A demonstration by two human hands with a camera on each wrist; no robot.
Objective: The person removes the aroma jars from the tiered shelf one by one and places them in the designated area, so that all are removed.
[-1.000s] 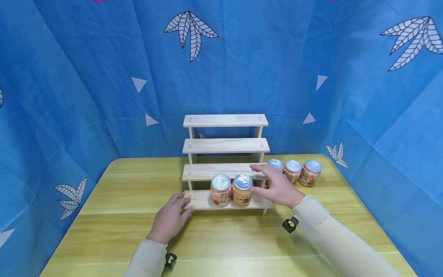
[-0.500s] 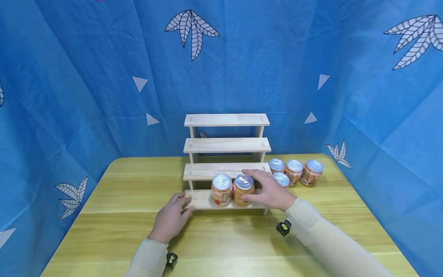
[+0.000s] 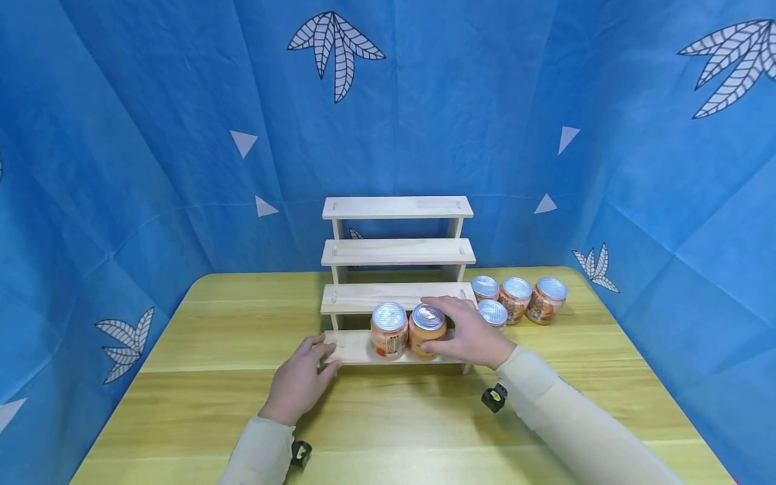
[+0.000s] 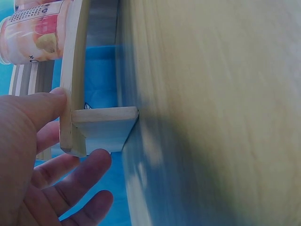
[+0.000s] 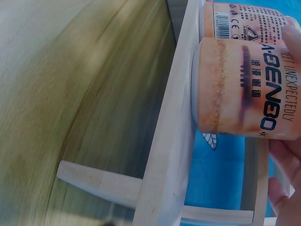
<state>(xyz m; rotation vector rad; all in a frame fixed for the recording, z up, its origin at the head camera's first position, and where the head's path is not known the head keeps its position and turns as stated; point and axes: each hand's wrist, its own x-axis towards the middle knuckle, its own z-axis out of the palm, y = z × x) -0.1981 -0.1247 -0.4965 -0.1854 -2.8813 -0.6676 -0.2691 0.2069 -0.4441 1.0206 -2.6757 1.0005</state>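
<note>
Right hand (image 3: 469, 337) grips the right-hand can (image 3: 427, 329) on the lowest step of the stepped wooden rack (image 3: 397, 250), fingers curled round its side wall. This can stands upright, touching a second can (image 3: 388, 329) to its left. Left hand (image 3: 300, 380) lies relaxed, fingertips against the left end of the bottom step (image 4: 75, 94), holding nothing. Four further cans (image 3: 516, 299) stand on the tabletop (image 3: 212, 377) just right of the rack.

Handling assessment: the can appears rigid, with a smooth printed wall (image 5: 244, 94) (likely slippery) and a foil-like top best left unpressed. Weight judged moderate if full. Hold advised round the mid-body, thumb opposite fingers. The rack looks light and may shift.
</note>
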